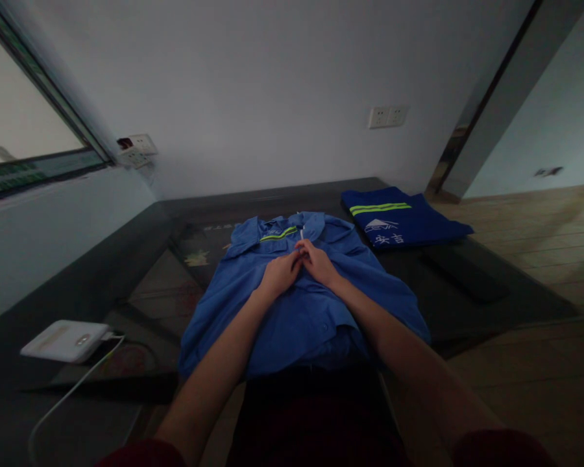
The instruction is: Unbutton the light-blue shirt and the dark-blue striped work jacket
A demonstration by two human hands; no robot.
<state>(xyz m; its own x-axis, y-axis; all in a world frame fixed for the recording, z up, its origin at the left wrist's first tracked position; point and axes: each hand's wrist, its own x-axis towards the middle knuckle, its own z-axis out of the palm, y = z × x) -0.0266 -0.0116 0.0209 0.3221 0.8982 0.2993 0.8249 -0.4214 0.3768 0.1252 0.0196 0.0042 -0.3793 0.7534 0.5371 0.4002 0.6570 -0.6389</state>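
Note:
A blue work shirt (282, 324) with a collar and a yellow-green stripe lies spread on the dark table, its front facing up and its lower edge near my body. My left hand (281, 271) and my right hand (317, 261) meet at the shirt's front opening, a little below the collar. The fingers of both hands are bent and pinched together on the front edge of the shirt. Any button between the fingertips is hidden. Lower down on the front, a small button (325, 327) shows.
A folded dark blue garment (394, 217) with a yellow-green stripe and white print lies at the back right of the table (520, 295). A dark flat object (462, 275) is near it. At left sits a white power bank (68, 340) with a cable (73, 389). Behind stands a wall with sockets (388, 117).

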